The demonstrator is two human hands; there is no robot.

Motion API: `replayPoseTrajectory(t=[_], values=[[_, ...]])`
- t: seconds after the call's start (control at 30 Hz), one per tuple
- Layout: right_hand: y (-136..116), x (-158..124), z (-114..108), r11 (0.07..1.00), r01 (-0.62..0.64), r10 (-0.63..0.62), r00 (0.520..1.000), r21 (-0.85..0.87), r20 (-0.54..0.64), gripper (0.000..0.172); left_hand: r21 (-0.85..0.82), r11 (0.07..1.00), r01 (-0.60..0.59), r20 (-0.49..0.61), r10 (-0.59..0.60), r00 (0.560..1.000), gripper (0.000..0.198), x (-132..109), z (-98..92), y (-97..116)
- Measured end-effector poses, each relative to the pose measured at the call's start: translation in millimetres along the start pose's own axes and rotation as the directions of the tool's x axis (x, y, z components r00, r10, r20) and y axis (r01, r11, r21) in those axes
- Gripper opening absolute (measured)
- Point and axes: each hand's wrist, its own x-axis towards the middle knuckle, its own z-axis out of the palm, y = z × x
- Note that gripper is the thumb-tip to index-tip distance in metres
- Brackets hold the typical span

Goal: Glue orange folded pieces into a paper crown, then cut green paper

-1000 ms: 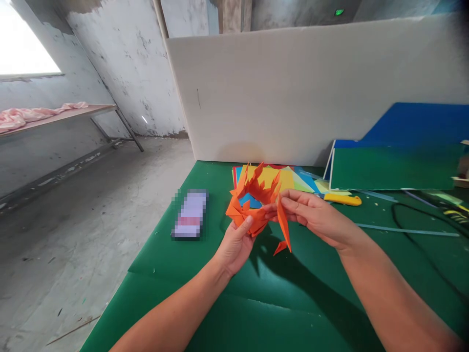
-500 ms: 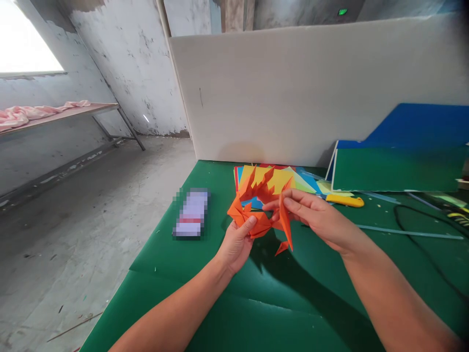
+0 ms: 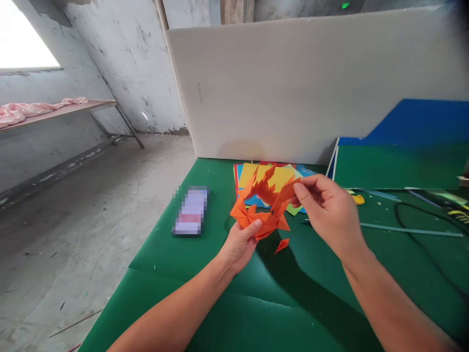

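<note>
An orange origami ring (image 3: 264,221) of folded paper pieces, with points sticking up around it, is held above the table. My left hand (image 3: 242,243) grips its near left side, thumb on top and fingers underneath. On its right side, my right hand (image 3: 326,208) pinches an upright orange flap between thumb and fingers; some of those fingertips are hidden. A small loose orange paper piece (image 3: 282,245) shows just below the ring. Behind the ring lies a stack of coloured paper sheets (image 3: 252,172) in yellow, blue, red and green.
A blurred-out phone-like object (image 3: 191,211) lies left on the green tabletop (image 3: 168,283). Right of my right hand are a yellow-handled tool (image 3: 359,199), a dark cable (image 3: 414,239) and pale strips (image 3: 410,230). A white board (image 3: 293,93) and green-blue panels (image 3: 399,164) stand behind.
My right hand has moved slightly right, its fingers now curled more. The orange flap it pinches has swung from hanging downward to pointing up and right. My left hand stays nearly in place.
</note>
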Motion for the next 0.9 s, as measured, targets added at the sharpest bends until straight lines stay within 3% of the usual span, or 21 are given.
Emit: replayPoseTrajectory(t=[0.27, 0.9], values=[[6.3, -4.7, 6.5, 0.999, 0.027, -0.024, 0.995, -0.024, 0.099, 0.018, -0.012, 1.000, -0.013, 0.000, 0.013, 1.000, 0.037, 1.1, 3.3, -1.9], [0.3, -8.4, 8.9, 0.998, 0.026, -0.017, 0.990, -0.064, 0.141, 0.020, -0.069, 0.998, -0.005, -0.018, 0.004, 1.000, 0.040, -0.5, 6.4, -2.0]])
